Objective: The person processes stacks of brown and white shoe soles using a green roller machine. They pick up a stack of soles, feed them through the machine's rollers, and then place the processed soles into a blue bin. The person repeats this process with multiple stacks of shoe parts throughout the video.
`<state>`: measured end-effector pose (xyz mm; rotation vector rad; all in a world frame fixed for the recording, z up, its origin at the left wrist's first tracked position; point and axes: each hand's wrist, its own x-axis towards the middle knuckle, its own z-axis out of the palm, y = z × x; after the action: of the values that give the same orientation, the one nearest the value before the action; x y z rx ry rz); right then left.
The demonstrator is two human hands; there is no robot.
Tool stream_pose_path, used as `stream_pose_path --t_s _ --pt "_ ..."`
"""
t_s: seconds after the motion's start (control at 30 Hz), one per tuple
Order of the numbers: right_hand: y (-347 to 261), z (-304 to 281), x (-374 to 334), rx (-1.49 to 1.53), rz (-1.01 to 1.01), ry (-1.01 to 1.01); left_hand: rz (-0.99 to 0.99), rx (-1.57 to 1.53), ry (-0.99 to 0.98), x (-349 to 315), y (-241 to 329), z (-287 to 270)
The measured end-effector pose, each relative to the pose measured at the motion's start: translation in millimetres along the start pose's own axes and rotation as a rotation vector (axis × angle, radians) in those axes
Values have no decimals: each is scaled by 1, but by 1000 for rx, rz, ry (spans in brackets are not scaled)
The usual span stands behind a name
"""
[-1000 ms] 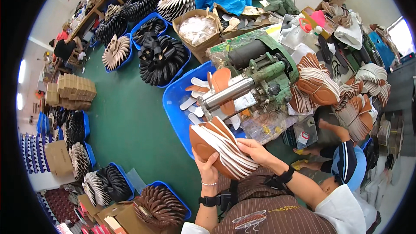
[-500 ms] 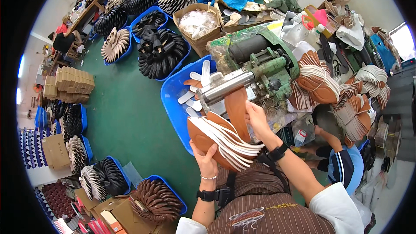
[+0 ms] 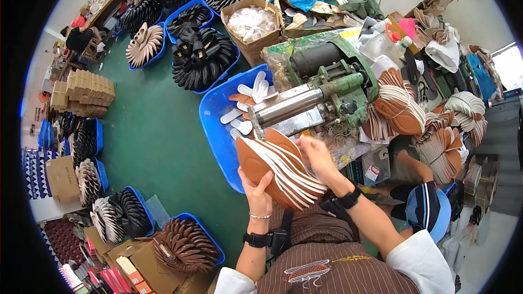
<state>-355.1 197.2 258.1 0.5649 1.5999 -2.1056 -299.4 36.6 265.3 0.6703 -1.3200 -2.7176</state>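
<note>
A fanned stack of insoles point(image 3: 283, 171) is cradled underneath by the left hand point(image 3: 257, 193), while the right hand point(image 3: 316, 152), fingers closed, pinches its top sheet beside the roller point(image 3: 297, 106); feeding appears in hand, requiring clean separation.

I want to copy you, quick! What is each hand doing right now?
Left hand: closed under the stack of brown insoles, holding it up.
Right hand: fingers closed on the stack's top edge.

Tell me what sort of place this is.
Likely a shoe-insole workshop: the left hand holds a fanned stack of brown insoles by a green roller machine, with a blue tray and many more stacks on the green floor.
</note>
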Motion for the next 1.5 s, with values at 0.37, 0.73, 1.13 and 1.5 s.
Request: stream_pose_path --t_s 0.37,0.73,1.13,1.5 --pt "65 -11 -18 -58 -151 211 -87 58 -63 -6 -2 5" --pt "22 -4 -14 -165 -154 -190 -27 18 32 2 -6 -4" --pt "19 -6 -12 -202 -141 -277 -127 49 -3 3 -12 -13" --pt "19 -8 -8 -407 -139 -161 -134 49 75 7 -11 -9"
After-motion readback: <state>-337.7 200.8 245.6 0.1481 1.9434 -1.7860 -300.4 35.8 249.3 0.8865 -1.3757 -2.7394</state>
